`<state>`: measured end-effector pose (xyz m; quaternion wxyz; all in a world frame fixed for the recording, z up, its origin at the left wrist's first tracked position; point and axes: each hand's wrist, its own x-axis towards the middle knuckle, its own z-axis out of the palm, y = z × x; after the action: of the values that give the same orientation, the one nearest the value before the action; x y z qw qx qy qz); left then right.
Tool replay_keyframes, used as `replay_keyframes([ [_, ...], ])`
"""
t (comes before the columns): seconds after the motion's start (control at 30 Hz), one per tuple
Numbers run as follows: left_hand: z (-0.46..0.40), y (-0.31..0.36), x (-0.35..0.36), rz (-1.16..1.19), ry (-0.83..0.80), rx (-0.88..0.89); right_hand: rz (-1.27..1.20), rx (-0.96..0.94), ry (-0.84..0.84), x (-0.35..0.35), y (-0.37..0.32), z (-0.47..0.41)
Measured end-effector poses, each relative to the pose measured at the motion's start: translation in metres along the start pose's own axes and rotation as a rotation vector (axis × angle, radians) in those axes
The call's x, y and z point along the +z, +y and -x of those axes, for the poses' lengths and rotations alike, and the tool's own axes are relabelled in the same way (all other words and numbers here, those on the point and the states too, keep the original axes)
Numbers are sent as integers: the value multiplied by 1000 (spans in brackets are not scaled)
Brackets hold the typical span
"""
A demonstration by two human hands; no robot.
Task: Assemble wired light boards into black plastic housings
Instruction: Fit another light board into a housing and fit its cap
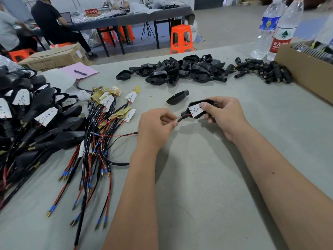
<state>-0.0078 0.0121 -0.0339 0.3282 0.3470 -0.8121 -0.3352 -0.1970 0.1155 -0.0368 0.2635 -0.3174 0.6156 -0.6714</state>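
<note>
- Currently, the right hand grips a black teardrop-shaped plastic housing above the grey table surface; the thumb lies across the top and the fingers curl beneath.
- A white light board with small dots sits inside the open face of that housing, partly under the thumb tip.
- The left hand pinches a black sheathed wire between thumb and forefinger, just beside the narrow neck of the housing. A short red lead shows where the wire enters the neck.
- A thin red and black wire runs left from behind the left hand across the table.
- One single black empty housing lies on the table just beyond the hands, apart from them.
- A heap of black empty housings lies farther back at centre; a cluster of small black stems with brass ends lies to its right.
- A loose bundle of wired light boards with red and black leads and blue-sleeved brass tips lies left of the hands.
- A pile of assembled black housings with white boards fitted fills the far left.
- A brown cardboard box stands at the right edge, with two clear plastic water bottles behind it.
- A pink paper sheet with a dark pen on it lies at the rear left.
</note>
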Motion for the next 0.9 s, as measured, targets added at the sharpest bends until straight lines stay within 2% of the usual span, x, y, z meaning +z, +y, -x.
replay_keyframes([
  [0.13,0,-1,-1,-8,-39,-18,-20,33,-3,0,-1,0],
  [0.5,2,-1,-3,-8,39,95,31,53,-84,-1,-4,3],
  [0.8,3,2,9,101,48,82,-48,73,-48,-3,-5,3],
  [0.9,4,8,12,12,119,112,-61,91,-31,-4,-6,3],
])
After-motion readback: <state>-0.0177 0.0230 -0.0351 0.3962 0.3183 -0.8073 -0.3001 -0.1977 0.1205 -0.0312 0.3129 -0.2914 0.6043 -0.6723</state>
